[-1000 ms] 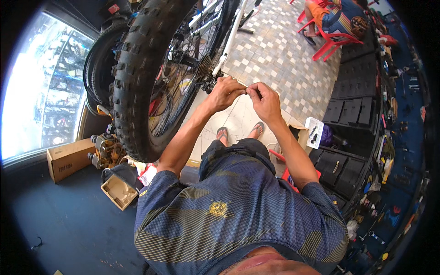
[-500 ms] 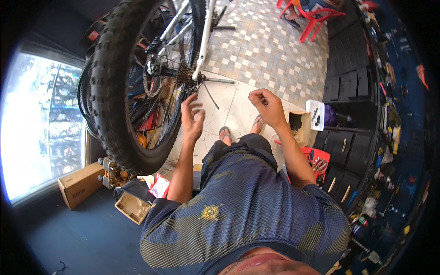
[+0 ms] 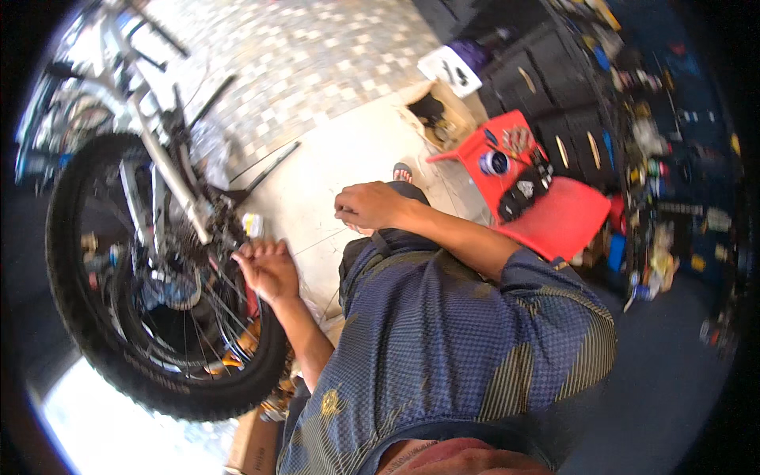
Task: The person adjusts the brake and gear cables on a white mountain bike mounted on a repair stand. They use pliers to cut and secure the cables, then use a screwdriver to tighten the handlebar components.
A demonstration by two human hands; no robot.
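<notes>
A bicycle's rear wheel (image 3: 87,348) with a knobbly black tyre stands on the left, joined to a pale frame (image 3: 178,190). Just right of its hub and dark sprockets, my left hand (image 3: 271,273) is raised with the fingers apart and slightly bent. The hand overlaps the rear derailleur area in the picture; whether it touches is not clear. In front of my shorts, my right hand (image 3: 372,206) has its back to me and its fingers curled in. What those fingers hold, if anything, is hidden.
To the right, a red chair (image 3: 574,210) carries a glove, a round container (image 3: 494,163) and a black item. Beyond it are a cardboard box (image 3: 443,138), a white tray (image 3: 451,71) and black drawers (image 3: 526,79). A cardboard carton (image 3: 253,443) sits behind the wheel.
My view has swung to the right, so the bicycle sits lower and farther left and more of the red chair shows. My right hand has come down and inward, over my shorts.
</notes>
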